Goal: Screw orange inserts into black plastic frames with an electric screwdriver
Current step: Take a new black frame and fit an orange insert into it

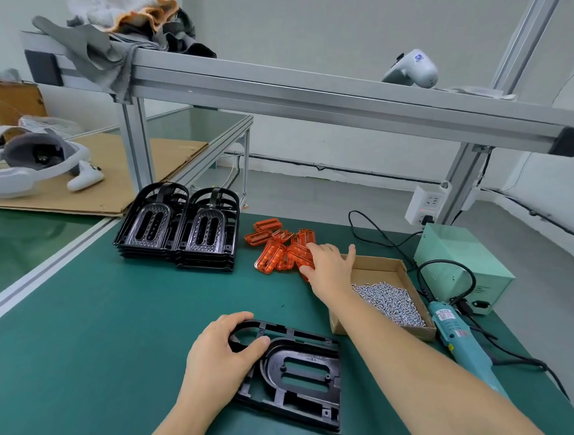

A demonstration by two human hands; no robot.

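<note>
Cardboard box (395, 268) holds silver screws (390, 302).

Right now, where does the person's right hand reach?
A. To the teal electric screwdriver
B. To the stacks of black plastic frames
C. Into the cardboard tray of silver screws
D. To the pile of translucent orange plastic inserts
D: the right hand lies on the pile of translucent orange plastic inserts, beside the cardboard tray of silver screws, not in it.
</note>
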